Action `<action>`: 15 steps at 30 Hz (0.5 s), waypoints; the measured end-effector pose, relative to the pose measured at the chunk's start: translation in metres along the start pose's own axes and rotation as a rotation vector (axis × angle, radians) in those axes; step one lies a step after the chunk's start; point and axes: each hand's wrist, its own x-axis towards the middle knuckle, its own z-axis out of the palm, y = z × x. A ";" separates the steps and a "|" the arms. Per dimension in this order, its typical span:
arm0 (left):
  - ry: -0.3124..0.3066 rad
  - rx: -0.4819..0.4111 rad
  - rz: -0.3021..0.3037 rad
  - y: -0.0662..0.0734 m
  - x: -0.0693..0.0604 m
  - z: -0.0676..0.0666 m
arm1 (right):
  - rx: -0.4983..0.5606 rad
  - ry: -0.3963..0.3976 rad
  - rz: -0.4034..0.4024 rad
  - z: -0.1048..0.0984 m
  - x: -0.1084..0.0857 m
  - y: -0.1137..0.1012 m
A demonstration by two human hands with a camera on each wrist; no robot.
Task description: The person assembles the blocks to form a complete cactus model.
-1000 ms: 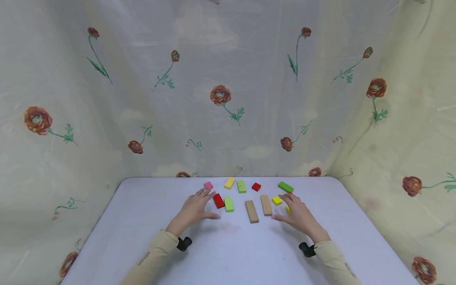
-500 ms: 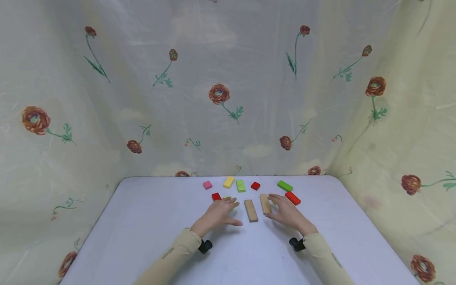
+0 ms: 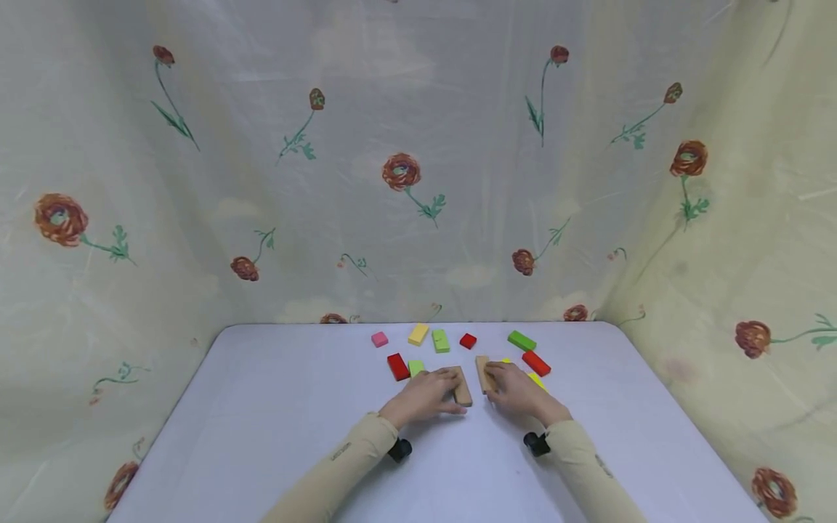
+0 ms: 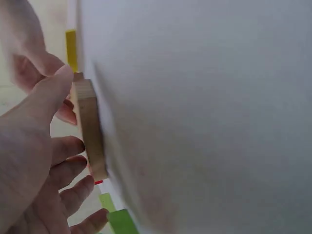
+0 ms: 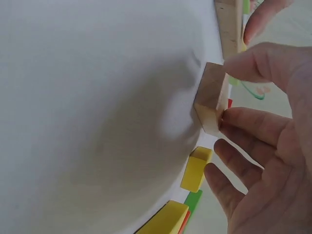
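Note:
My left hand [image 3: 423, 396] reaches over the left wooden block [image 3: 462, 388], thumb spread from the loosely bent fingers. In the left wrist view this hand [image 4: 34, 161] has its fingers beside the block [image 4: 91, 131]; whether they touch it I cannot tell. The right wooden block [image 3: 483, 374] lies partly under my right hand [image 3: 519, 392]. Seen from the right wrist, that hand [image 5: 273, 117] pinches the block [image 5: 210, 95] between thumb and fingers, its last two fingers standing free. Both blocks lie close together, a narrow gap between them.
On the white table [image 3: 294, 378], a red block [image 3: 397, 367] and a light green block [image 3: 416, 368] lie left. Behind are pink [image 3: 379, 339], pale yellow [image 3: 418, 334] and small red [image 3: 467, 341] blocks. Green [image 3: 522, 341], red [image 3: 536, 363] and yellow [image 3: 538, 380] blocks lie right.
My left hand has moved right, from beside the red block to the left wooden block. My right hand has moved left, off the yellow blocks, and taken hold of the right wooden block.

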 end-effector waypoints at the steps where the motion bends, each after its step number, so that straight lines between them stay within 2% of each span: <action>1: -0.007 0.002 0.000 0.000 0.000 0.001 | -0.002 -0.006 0.005 0.001 0.001 0.000; 5: -0.017 0.013 0.005 -0.001 0.000 0.004 | 0.009 -0.003 0.010 0.003 0.001 -0.001; 15: 0.026 -0.006 0.012 -0.001 0.003 0.003 | 0.020 0.002 0.034 0.005 0.002 0.001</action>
